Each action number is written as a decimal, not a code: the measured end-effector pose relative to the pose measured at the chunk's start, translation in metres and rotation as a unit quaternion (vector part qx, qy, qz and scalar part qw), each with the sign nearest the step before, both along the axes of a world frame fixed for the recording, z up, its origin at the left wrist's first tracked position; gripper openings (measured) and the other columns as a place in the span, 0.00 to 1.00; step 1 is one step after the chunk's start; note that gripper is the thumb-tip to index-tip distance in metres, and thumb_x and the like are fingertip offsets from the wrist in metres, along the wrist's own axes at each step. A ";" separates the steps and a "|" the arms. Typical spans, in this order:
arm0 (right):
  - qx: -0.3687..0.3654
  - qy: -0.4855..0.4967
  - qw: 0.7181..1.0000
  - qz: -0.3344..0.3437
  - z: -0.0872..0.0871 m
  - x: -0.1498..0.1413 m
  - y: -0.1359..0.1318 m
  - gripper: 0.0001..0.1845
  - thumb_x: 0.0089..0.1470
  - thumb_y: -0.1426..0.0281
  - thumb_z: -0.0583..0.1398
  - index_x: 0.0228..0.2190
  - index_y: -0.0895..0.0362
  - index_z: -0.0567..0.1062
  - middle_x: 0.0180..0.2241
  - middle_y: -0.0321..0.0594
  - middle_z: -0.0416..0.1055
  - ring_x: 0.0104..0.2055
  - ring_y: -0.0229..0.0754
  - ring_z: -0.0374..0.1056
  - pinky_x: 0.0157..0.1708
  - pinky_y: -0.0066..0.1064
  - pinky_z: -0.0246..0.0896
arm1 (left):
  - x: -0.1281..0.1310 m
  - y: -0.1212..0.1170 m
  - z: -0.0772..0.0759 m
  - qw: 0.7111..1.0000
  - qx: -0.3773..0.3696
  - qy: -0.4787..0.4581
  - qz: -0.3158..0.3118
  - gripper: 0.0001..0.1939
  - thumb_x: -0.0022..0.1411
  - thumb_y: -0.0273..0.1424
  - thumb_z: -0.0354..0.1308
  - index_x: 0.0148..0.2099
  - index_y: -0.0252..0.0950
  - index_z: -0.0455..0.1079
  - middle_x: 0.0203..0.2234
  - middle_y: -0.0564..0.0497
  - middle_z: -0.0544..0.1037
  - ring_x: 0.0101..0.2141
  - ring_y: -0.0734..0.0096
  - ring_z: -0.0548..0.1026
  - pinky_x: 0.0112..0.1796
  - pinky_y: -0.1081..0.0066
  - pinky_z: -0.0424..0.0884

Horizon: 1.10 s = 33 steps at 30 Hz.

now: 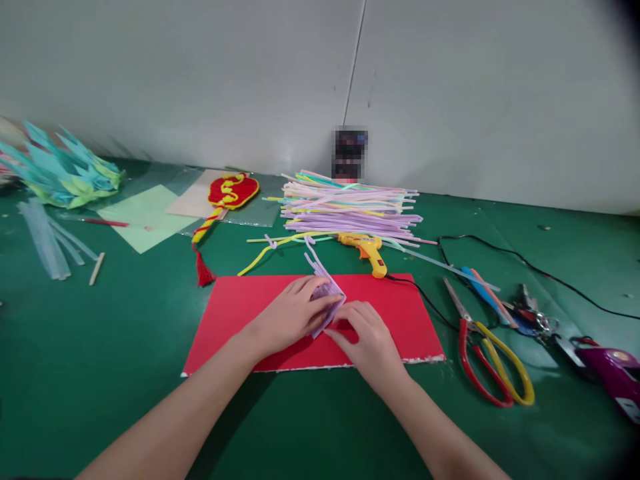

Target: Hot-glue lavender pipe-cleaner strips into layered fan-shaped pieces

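Bent lilac pipe cleaners point(327, 288), lined up side by side into a folded shape, stand over the red board point(235, 313). My left hand point(295, 310) is closed around them from the left, its thumb and fingers pressing on the near side. At the lower right edge of the shape, the thumb and forefinger of my right hand point(367, 333) are brought together in a pinch. Whether a strand lies between those fingertips is too small to make out. Loose lilac ends point(311, 250) stick out past the top of my left hand.
Behind the board lie a pile of pastel pipe cleaners point(350, 207) and a yellow glue gun point(369, 252) with a black cord. Scissors point(487, 360), keys point(533, 313) and a purple tool point(607, 373) sit at right. A red-and-yellow fan point(234, 192) and glue sticks point(47, 243) are at left.
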State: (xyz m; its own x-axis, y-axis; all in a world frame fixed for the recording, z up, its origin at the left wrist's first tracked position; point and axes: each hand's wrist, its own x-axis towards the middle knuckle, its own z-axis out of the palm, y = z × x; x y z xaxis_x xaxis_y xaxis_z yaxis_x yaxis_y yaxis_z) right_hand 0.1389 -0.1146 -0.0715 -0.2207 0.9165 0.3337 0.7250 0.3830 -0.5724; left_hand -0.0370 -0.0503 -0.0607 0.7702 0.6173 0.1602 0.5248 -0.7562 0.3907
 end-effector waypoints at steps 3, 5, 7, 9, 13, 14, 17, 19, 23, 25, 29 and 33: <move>-0.007 0.007 1.000 0.003 0.000 0.000 -0.001 0.04 0.51 0.71 0.60 0.31 0.54 0.69 0.32 0.39 0.70 0.36 0.44 0.64 0.36 0.35 0.59 | 0.000 0.000 -0.001 1.000 -0.003 0.003 0.003 0.20 0.64 0.29 0.47 0.57 0.45 0.59 0.54 0.47 0.60 0.55 0.61 0.58 0.52 0.58 0.61; -0.009 0.009 1.000 0.004 0.001 0.000 -0.001 0.04 0.51 0.71 0.60 0.31 0.54 0.68 0.31 0.39 0.70 0.36 0.44 0.64 0.36 0.35 0.59 | -0.001 0.000 -0.001 1.000 -0.005 0.001 0.003 0.20 0.64 0.28 0.47 0.57 0.46 0.59 0.54 0.47 0.60 0.55 0.61 0.58 0.52 0.58 0.60; -0.007 0.009 1.000 0.005 0.001 0.000 -0.001 0.03 0.51 0.71 0.59 0.31 0.54 0.68 0.31 0.39 0.70 0.36 0.44 0.64 0.36 0.35 0.59 | -0.001 0.000 -0.001 1.000 -0.005 -0.002 0.003 0.20 0.64 0.28 0.47 0.58 0.46 0.58 0.55 0.47 0.59 0.55 0.60 0.57 0.52 0.58 0.60; -0.004 0.009 1.000 0.005 0.001 0.000 -0.001 0.02 0.52 0.71 0.59 0.31 0.54 0.68 0.31 0.39 0.70 0.36 0.44 0.64 0.35 0.35 0.59 | 0.000 -0.001 0.000 1.000 -0.007 0.000 0.001 0.21 0.64 0.28 0.47 0.58 0.46 0.58 0.55 0.47 0.59 0.55 0.61 0.57 0.52 0.58 0.60; -0.001 0.000 1.000 0.002 -0.001 -0.001 0.000 0.02 0.52 0.70 0.59 0.29 0.54 0.68 0.31 0.39 0.70 0.36 0.43 0.64 0.35 0.35 0.59 | 0.000 0.000 0.001 1.000 -0.007 0.010 0.002 0.20 0.64 0.28 0.47 0.58 0.45 0.58 0.55 0.47 0.59 0.55 0.61 0.57 0.52 0.59 0.60; -0.002 -0.004 1.000 0.000 -0.002 -0.001 0.000 0.02 0.52 0.70 0.59 0.29 0.54 0.68 0.30 0.39 0.70 0.35 0.43 0.64 0.35 0.35 0.59 | 0.000 0.000 0.002 1.000 -0.005 0.011 0.003 0.20 0.64 0.28 0.47 0.57 0.45 0.59 0.54 0.47 0.60 0.55 0.61 0.58 0.52 0.59 0.60; -0.004 -0.011 1.000 -0.004 -0.002 -0.002 0.000 0.03 0.52 0.70 0.59 0.28 0.54 0.69 0.30 0.39 0.69 0.35 0.43 0.64 0.36 0.35 0.59 | 0.000 0.000 0.002 1.000 -0.005 0.010 0.004 0.19 0.64 0.29 0.46 0.57 0.46 0.59 0.54 0.48 0.60 0.54 0.61 0.58 0.52 0.58 0.60; -0.005 -0.014 1.000 0.005 -0.001 -0.001 -0.001 0.04 0.52 0.68 0.59 0.29 0.54 0.69 0.32 0.40 0.69 0.36 0.43 0.64 0.37 0.36 0.60 | 0.000 0.000 0.003 1.000 -0.007 0.008 0.004 0.19 0.64 0.30 0.46 0.57 0.47 0.58 0.55 0.48 0.59 0.55 0.61 0.58 0.52 0.58 0.60; -0.022 -0.012 0.997 0.071 0.004 0.006 -0.006 0.14 0.47 0.61 0.62 0.35 0.54 0.69 0.40 0.43 0.67 0.43 0.46 0.63 0.41 0.40 0.61 | -0.001 0.000 0.003 1.000 -0.014 0.006 0.003 0.19 0.64 0.30 0.46 0.57 0.46 0.59 0.55 0.48 0.59 0.55 0.61 0.57 0.52 0.58 0.59; -0.034 -0.005 0.994 0.102 0.007 0.010 -0.009 0.18 0.46 0.59 0.63 0.37 0.54 0.69 0.44 0.45 0.65 0.48 0.47 0.62 0.45 0.41 0.61 | -0.001 0.001 0.003 1.000 -0.018 0.007 0.002 0.18 0.65 0.30 0.45 0.57 0.46 0.60 0.55 0.48 0.59 0.55 0.61 0.57 0.52 0.59 0.59; -0.026 -0.029 0.991 0.127 0.007 0.012 -0.011 0.21 0.43 0.58 0.64 0.39 0.53 0.68 0.50 0.46 0.62 0.55 0.50 0.55 0.52 0.47 0.56 | 0.000 0.002 0.003 1.000 -0.021 0.003 -0.004 0.18 0.64 0.29 0.47 0.56 0.45 0.60 0.54 0.47 0.59 0.54 0.62 0.57 0.53 0.60 0.59; -0.002 -0.039 0.994 0.106 0.005 0.009 -0.013 0.20 0.44 0.60 0.64 0.38 0.54 0.68 0.53 0.49 0.58 0.59 0.52 0.51 0.53 0.50 0.54 | 0.003 0.005 0.002 1.000 -0.020 0.002 -0.009 0.18 0.64 0.29 0.47 0.56 0.45 0.60 0.53 0.47 0.60 0.54 0.62 0.58 0.52 0.60 0.59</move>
State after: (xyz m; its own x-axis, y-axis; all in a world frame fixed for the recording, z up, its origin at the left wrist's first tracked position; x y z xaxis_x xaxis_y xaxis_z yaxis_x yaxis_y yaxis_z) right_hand 0.1483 -0.1276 -0.0666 -0.4340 0.8478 0.3048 0.6711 0.5299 -0.5185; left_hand -0.0343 -0.0450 -0.0584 0.7823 0.6084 0.1333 0.5121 -0.7501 0.4185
